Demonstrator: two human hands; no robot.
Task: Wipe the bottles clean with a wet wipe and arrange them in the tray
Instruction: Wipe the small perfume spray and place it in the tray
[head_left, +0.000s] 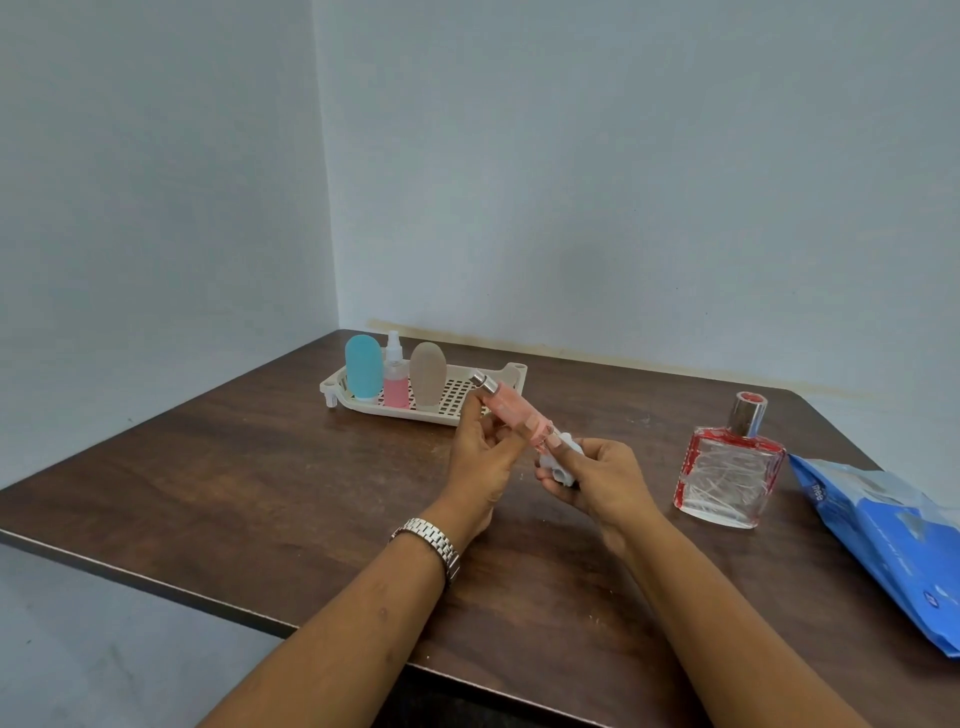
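Step in hand, as judged: wiping the fourth bottle, with three already placed and one more waiting.

1. Tray (511, 371): cream, slotted floor, on the table (260, 467), just beyond the left grip and to its left. It holds three bottles upright in a row: blue bottle (363, 371), pink spray bottle (396, 384), beige bottle (427, 379). Bare floor shows at the end nearest the grips. No label is legible on any of them.
2. Left grip (480, 457): metal watch (431, 543) at the wrist. The fingers pinch the slim pink bottle (511, 410) and hold it tilted above the table, silver cap pointing up and away toward the tray.
3. Slim pink bottle: the task's thing at present. It spans from the left grip down to the right grip. No writing can be read on it.
4. Right grip (597, 478): closed round a bunched white wet wipe (558, 462), with fingertips at the bottle's lower end.
5. Glass bottle (730, 467): clear with red edges, silver collar and red top. It stands on the table well to the right of the right grip and is not yet in the tray. No brand is visible.
6. Blue pack (893, 540): far right of the right grip, probably the wipes. Its white lettering is too small and skewed to read.

Next move, as judged: run the wipe along the slim bottle, then stand it upright in the tray's bare end beside the beige bottle. It is narrow and likely to tip.
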